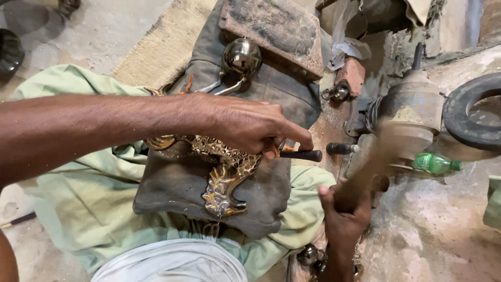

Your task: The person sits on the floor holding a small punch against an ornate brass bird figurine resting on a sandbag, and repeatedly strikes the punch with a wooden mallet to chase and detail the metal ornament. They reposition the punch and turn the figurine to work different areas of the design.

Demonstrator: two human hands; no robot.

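An ornate brass casting (225, 175) lies on a dark grey cloth (180, 185) over my lap. My left hand (245, 124) reaches across from the left and pins the casting, gripping a dark punch (302, 155) that points right. Lower right, my right hand (345, 211) is closed on a wooden handle (371, 166), blurred by motion, raised just right of the punch. The handle's head cannot be made out.
A polished round metal piece (241, 57) rests at the cloth's top beside a brick-like block (274, 28). A bench machine (412, 112), black rubber ring (469, 112) and green bottle (436, 163) stand at right. Small metal pieces (310, 257) lie near my right wrist.
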